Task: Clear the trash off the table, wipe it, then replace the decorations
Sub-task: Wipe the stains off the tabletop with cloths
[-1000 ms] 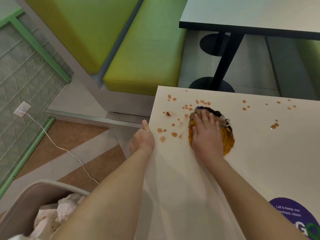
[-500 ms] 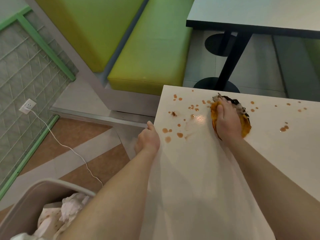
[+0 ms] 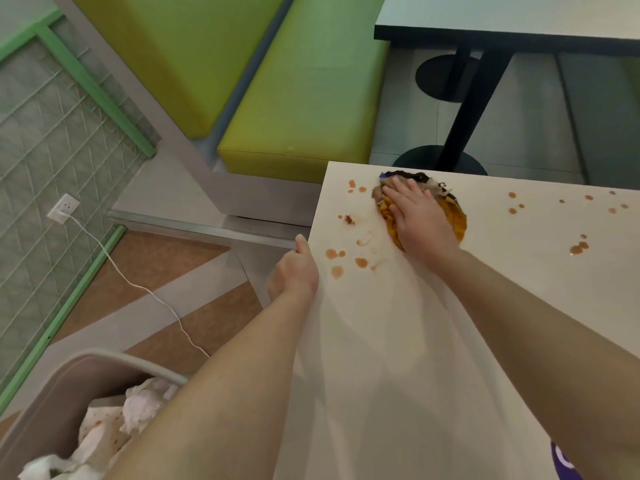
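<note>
While the right hand [image 3: 420,220] presses flat, fingers straight, on an orange cleaning rag [image 3: 452,220] near the far edge of the white desk [image 3: 398,341], brown sauce spots [image 3: 346,258] lie just left of it — others farther right. The left hand [image 3: 294,271] grips the desk's left edge, thumb on top — below it, a bin [image 3: 62,393] holds crumpled napkins [image 3: 138,407].
</note>
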The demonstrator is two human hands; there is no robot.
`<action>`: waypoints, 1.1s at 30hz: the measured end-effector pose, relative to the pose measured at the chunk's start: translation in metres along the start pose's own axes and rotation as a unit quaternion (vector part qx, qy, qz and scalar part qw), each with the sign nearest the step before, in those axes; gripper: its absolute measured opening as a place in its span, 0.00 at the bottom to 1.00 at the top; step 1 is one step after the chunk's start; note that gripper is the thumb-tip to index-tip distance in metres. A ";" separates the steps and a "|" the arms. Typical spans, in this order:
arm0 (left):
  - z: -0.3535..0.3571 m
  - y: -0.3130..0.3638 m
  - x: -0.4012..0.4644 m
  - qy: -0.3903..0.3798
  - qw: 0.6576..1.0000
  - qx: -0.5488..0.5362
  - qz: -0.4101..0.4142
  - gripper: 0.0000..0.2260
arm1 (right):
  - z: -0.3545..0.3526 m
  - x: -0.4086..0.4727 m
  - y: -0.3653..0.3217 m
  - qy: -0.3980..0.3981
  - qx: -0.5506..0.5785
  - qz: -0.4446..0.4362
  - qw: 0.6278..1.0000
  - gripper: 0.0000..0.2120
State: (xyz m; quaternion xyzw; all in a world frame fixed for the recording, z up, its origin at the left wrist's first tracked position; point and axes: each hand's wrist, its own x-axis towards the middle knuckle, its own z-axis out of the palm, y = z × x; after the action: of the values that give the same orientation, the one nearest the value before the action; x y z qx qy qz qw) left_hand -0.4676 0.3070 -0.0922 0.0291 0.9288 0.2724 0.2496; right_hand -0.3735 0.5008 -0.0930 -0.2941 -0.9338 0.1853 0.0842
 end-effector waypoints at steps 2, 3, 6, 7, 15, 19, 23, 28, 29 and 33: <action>-0.002 0.000 -0.001 0.003 1.000 0.001 0.003 0.31 | 0.006 0.002 -0.006 0.012 0.005 0.021 1.000 0.20; -0.001 -0.001 -0.001 0.002 1.000 0.000 0.004 0.31 | 0.008 -0.002 -0.010 0.015 0.007 0.025 1.000 0.20; -0.002 0.000 0.000 -0.003 1.000 0.002 -0.001 0.31 | 0.011 -0.029 -0.027 0.010 0.023 -0.020 0.999 0.20; -0.002 0.000 0.000 -0.006 1.000 0.003 -0.003 0.31 | 0.011 -0.043 -0.032 0.002 0.025 -0.046 0.999 0.20; -0.002 0.000 0.000 -0.012 1.000 -0.007 -0.007 0.31 | 0.013 -0.008 -0.020 0.022 0.014 -0.007 1.000 0.20; -0.004 0.000 0.001 -0.007 1.000 -0.001 -0.008 0.30 | 0.018 0.011 -0.033 0.022 0.058 0.011 0.998 0.20; -0.003 0.002 0.001 -0.010 1.000 0.006 -0.008 0.30 | 0.019 -0.025 -0.048 -0.011 0.117 -0.105 0.988 0.17; -0.003 0.001 0.002 -0.009 1.000 0.000 -0.009 0.31 | 0.018 -0.028 -0.040 -0.017 0.053 -0.149 0.987 0.18; -0.004 0.001 0.002 -0.008 1.000 -0.001 -0.008 0.31 | 0.020 -0.019 -0.040 -0.013 0.044 -0.140 0.989 0.18; -0.003 0.003 0.000 -0.004 1.000 0.001 -0.003 0.30 | 0.027 -0.003 -0.052 0.032 0.050 -0.085 0.995 0.16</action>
State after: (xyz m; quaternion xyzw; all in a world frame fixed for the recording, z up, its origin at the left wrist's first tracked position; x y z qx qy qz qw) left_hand -0.4693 0.3075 -0.0882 0.0281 0.9281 0.2706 0.2542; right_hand -0.4053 0.4517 -0.0973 -0.2150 -0.9419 0.2142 0.1437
